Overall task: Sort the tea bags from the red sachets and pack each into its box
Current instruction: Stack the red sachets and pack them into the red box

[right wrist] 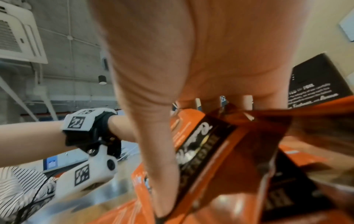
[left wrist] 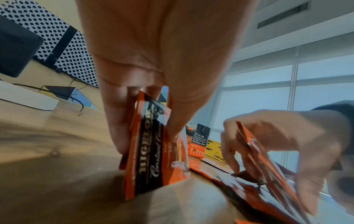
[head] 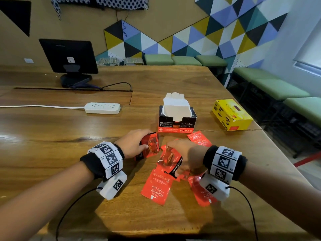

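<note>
My left hand (head: 139,145) grips a small stack of red sachets (head: 150,145) upright on edge on the wooden table (head: 52,136); the left wrist view shows thumb and fingers (left wrist: 118,136) pinching the stack (left wrist: 153,151). My right hand (head: 182,153) holds another red sachet (head: 171,160) lifted off the pile, its thumb (right wrist: 162,166) pressed on the sachet (right wrist: 201,144). More red sachets (head: 156,186) lie flat under and around both hands. The open red-and-black box (head: 177,119) stands just beyond. A yellow box (head: 231,114) lies to its right.
A white power strip (head: 102,108) and its cable lie at the left middle of the table. A black monitor (head: 69,58) stands at the back left. The table's right edge runs close to the yellow box, with green benches (head: 278,87) beyond.
</note>
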Demonstrator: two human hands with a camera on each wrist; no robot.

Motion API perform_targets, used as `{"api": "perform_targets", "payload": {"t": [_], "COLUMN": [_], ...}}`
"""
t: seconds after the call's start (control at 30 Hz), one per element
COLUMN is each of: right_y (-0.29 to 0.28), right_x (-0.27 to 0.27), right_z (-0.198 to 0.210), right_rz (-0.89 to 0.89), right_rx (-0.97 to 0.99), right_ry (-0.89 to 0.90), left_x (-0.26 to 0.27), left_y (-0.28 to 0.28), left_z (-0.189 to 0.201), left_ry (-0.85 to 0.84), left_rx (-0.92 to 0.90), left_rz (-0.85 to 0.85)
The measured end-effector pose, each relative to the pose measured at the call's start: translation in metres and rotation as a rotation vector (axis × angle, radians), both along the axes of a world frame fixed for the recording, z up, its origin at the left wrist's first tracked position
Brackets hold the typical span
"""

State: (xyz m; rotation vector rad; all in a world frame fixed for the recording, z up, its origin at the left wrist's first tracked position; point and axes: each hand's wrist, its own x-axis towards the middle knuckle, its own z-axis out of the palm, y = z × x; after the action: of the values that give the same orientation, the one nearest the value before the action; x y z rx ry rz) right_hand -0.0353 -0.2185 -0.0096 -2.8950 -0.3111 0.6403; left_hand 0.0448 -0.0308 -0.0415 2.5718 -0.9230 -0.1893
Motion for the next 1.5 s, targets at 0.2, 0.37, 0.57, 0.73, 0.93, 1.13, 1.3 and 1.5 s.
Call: {"api": "perform_targets", "payload": {"t": [0.2, 0.37, 0.57, 0.73, 0.93, 1.13, 1.3, 1.5], "right_y": [-0.016, -0.014, 0.005, 0.019, 0.028, 0.014, 0.007, 0.016], "right_x": [0.004, 0.016, 0.028, 0.033, 0.031, 0.024, 0.022, 0.033], "right_z": [0.012, 0.012, -0.003, -0.004, -0.015, -0.021, -0.026, -0.027], "right_rz": [-0.176, -0.152, -0.090, 0.005, 0.121, 0.027, -0.088, -0.154], "right_rx": [0.223, 0.334, 0.334, 0.317, 0.200, 0.162, 0.359, 0.544], "right_ry": [-0.047, -0.128, -0.240, -0.259, -0.306, -0.253, -0.236, -0.330], "left_x": [-0.002, -0.008, -0.011, -0.015, -0.014, -0.017, -0.022, -0.010], "left_y": [0.003, 0.000, 0.002, 0.002, 0.007, 0.011, 0.010, 0.009], "left_z": [0.005, 0.004, 0.004, 0.004, 0.001, 0.001, 0.002, 0.000], "left_ry": [0.023, 0.111, 0.189, 0.181, 0.215, 0.225, 0.231, 0.204], "left_rx": [-0.018, -0.015, -0.063, -0.130, -0.165, -0.084, -0.074, -0.163], "left_rz": [0.035, 0.015, -0.022, -0.044, -0.030, -0.035, -0.025, 0.026]}}
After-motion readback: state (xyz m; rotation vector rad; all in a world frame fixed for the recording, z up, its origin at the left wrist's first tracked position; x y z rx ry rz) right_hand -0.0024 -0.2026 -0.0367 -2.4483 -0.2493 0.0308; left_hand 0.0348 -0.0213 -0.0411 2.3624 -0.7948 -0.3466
